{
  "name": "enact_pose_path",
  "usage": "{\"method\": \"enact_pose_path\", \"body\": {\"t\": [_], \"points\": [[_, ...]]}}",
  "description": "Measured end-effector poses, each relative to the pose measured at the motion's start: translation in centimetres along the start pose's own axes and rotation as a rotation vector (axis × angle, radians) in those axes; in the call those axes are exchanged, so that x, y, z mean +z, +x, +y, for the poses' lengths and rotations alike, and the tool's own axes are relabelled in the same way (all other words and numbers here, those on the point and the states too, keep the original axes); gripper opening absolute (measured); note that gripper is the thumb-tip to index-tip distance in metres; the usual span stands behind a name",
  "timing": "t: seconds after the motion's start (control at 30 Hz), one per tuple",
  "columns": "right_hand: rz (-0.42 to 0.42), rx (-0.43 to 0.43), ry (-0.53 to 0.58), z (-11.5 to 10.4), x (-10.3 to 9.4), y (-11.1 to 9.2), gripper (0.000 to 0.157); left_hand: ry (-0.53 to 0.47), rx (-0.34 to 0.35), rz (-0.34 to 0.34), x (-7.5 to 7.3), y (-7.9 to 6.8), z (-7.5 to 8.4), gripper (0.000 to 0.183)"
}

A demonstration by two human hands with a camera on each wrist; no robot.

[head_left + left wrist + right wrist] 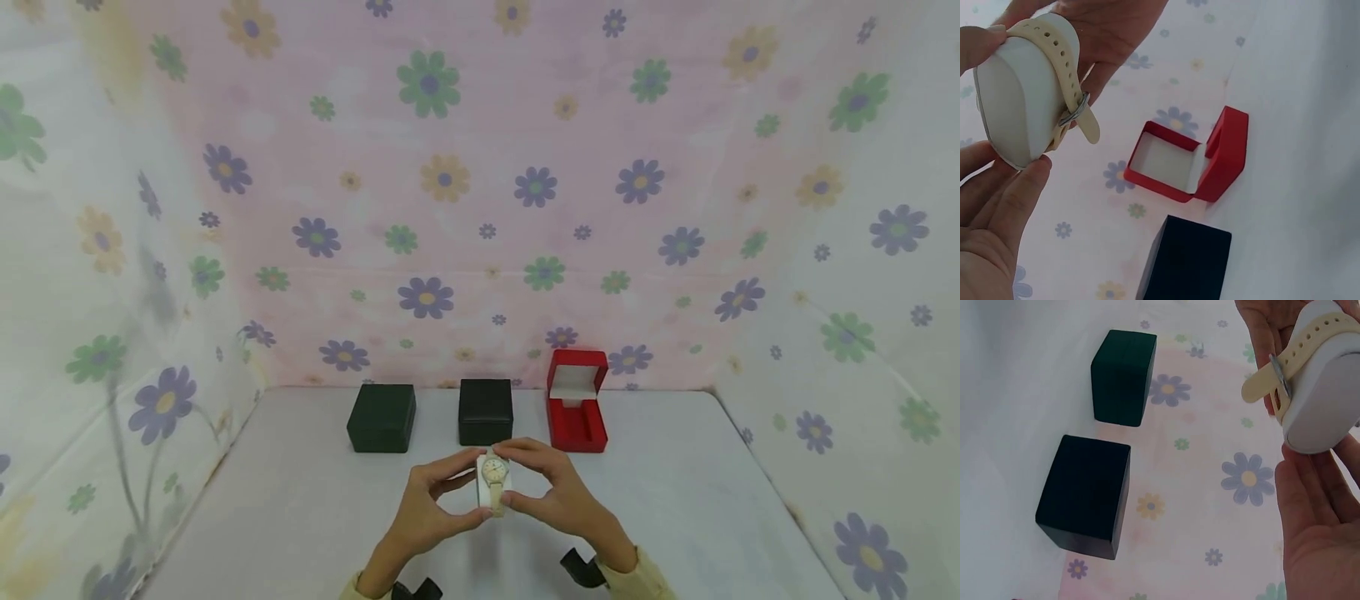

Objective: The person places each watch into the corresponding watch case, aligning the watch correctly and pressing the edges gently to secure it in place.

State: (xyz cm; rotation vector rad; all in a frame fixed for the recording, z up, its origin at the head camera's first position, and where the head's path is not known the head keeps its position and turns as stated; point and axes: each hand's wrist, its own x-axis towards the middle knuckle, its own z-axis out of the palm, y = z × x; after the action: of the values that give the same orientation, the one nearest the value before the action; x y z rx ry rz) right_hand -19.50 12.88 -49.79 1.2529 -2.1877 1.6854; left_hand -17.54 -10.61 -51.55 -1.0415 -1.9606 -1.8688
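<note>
A wristwatch (494, 471) with a cream strap is fastened around a white watch cushion (1010, 106), its round pale dial facing up in the head view. Between thumb and fingers, my left hand (437, 506) grips one side of the cushion. My right hand (553, 492) grips the opposite side, so both hands hold the cushion and watch above the table. The wrist views show the underside: strap holes, a metal buckle (1279, 376) and the loose strap end (1089, 125).
Along the back of the white table (300, 500) stand a closed dark green box (381, 418), a closed black box (486, 412) and an open red watch box (577, 423) with a white-lined lid. Flower-print cloth (480, 208) hangs behind and at both sides.
</note>
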Motion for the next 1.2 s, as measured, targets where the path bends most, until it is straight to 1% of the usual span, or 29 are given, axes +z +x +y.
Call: {"method": "enact_pose_path", "body": {"t": [0.1,0.23,0.33,0.47,0.6,0.7,0.83,0.93,1.0,1.07,1.2], "points": [[0.020,0.005,-0.027,-0.1,0.2,0.4,0.048,-0.002,0.007,-0.007,0.0,0.1,0.0,0.066],[0.012,0.021,-0.038,-0.2,0.2,0.5,0.044,-0.011,-0.013,-0.012,0.1,0.1,0.1,0.066],[-0.007,0.003,-0.070,-0.2,-0.1,0.3,0.042,-0.022,-0.018,-0.006,0.2,0.0,0.1,0.066],[-0.018,-0.037,-0.107,-0.3,-0.4,0.2,0.042,-0.042,-0.006,0.014,0.5,-0.2,-0.1,0.066],[-0.012,-0.048,-0.107,-0.4,-0.5,0.1,0.041,-0.055,0.003,0.043,0.9,-0.2,-0.4,0.065],[-0.015,-0.068,-0.092,-0.2,-0.6,-0.1,0.041,-0.066,-0.039,0.056,1.2,-0.4,-0.5,0.063],[-0.014,-0.105,-0.074,0.2,-0.5,-0.4,0.042,-0.075,-0.137,0.077,1.6,-0.6,-0.3,0.060],[0.000,-0.124,-0.066,0.4,-0.3,-0.6,0.043,-0.095,-0.174,0.086,1.7,-0.8,-0.2,0.060],[0.007,-0.124,-0.067,0.5,-0.2,-0.7,0.046,-0.102,-0.162,0.089,1.7,-0.8,-0.2,0.062],[0.014,-0.131,-0.076,0.7,-0.1,-0.7,0.055,-0.122,-0.137,0.098,1.6,-0.7,-0.2,0.064],[0.023,-0.097,-0.048,1.0,-0.2,-1.0,0.073,-0.142,-0.021,0.114,1.1,-0.5,-0.2,0.067]]}}
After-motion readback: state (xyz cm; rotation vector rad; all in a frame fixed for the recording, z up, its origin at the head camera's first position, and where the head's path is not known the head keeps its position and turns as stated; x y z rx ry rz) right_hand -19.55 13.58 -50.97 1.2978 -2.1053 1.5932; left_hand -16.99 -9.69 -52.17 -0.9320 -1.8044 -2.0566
